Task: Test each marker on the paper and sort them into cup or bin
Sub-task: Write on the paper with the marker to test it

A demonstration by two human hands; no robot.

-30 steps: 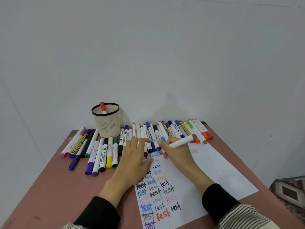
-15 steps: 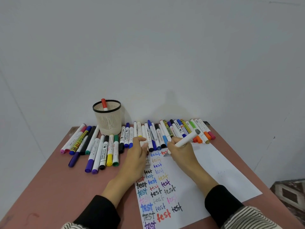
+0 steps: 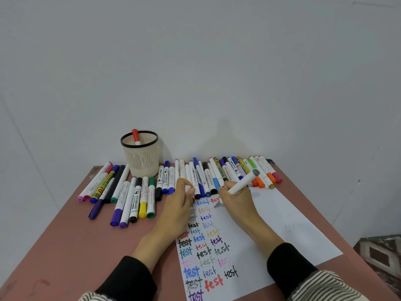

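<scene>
My right hand (image 3: 236, 198) grips a white marker with a grey end (image 3: 244, 181), its tip down on the white paper (image 3: 282, 224) beside the top row of coloured "test" words. My left hand (image 3: 180, 205) rests on the paper's left edge and pinches a small white cap (image 3: 187, 188) between thumb and fingers. A cream mesh cup with a black rim (image 3: 141, 159) stands at the back left, one red-capped marker (image 3: 136, 136) in it. No bin is in view.
Several markers lie in a row (image 3: 227, 172) along the table's back edge, with another group (image 3: 121, 192) left of my hands below the cup. The reddish table (image 3: 65, 246) ends at a white wall. Patterned floor (image 3: 382, 255) shows at the right.
My left hand has curled and drawn back from the marker row, now pinching the cap. My right hand has tilted the marker and brought its tip down onto the paper.
</scene>
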